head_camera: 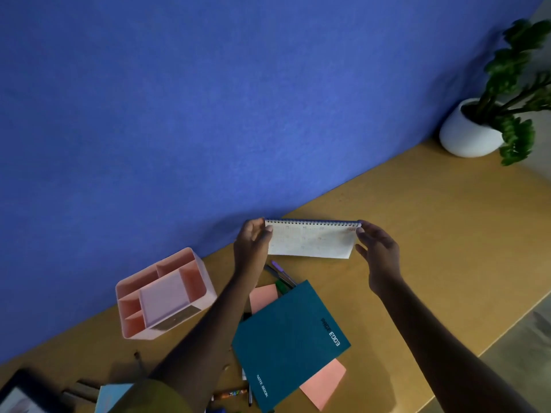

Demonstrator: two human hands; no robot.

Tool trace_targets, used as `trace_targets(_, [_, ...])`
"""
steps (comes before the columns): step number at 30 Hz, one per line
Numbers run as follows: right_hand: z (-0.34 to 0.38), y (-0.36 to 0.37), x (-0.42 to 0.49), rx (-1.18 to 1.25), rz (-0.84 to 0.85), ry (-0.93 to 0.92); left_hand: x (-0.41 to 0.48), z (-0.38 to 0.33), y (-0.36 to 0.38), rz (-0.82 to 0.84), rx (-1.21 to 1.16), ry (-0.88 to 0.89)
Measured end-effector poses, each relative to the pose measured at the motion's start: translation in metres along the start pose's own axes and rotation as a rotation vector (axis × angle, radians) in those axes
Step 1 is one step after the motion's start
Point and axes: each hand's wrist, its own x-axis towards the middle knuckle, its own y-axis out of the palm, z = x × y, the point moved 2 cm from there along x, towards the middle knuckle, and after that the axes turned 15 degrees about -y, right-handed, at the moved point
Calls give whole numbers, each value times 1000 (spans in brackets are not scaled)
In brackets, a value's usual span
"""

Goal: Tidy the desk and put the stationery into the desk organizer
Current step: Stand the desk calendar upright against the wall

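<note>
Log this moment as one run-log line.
held: spiral desk calendar | left hand: grips left end | right hand: grips right end | pink desk organizer: by wall, nothing seen inside | teal notebook: on desk

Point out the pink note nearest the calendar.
The far pink note, beside the green pen; the other note pokes out at the notebook's near corner.

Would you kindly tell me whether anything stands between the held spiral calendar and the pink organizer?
Nothing visible does. Left hand and right hand hold the calendar by its ends; only bare desk lies between it and the organizer. The pens and notebook lie nearer.
</note>
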Motion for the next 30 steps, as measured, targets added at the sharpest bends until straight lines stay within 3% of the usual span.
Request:
trace_targets(15, [34, 19, 42, -91, 242, -193, 40, -25, 28, 127, 192, 64])
trace_targets(30, [-4, 11, 40, -276, 419, -186, 30, 4, 35, 281, 235, 36])
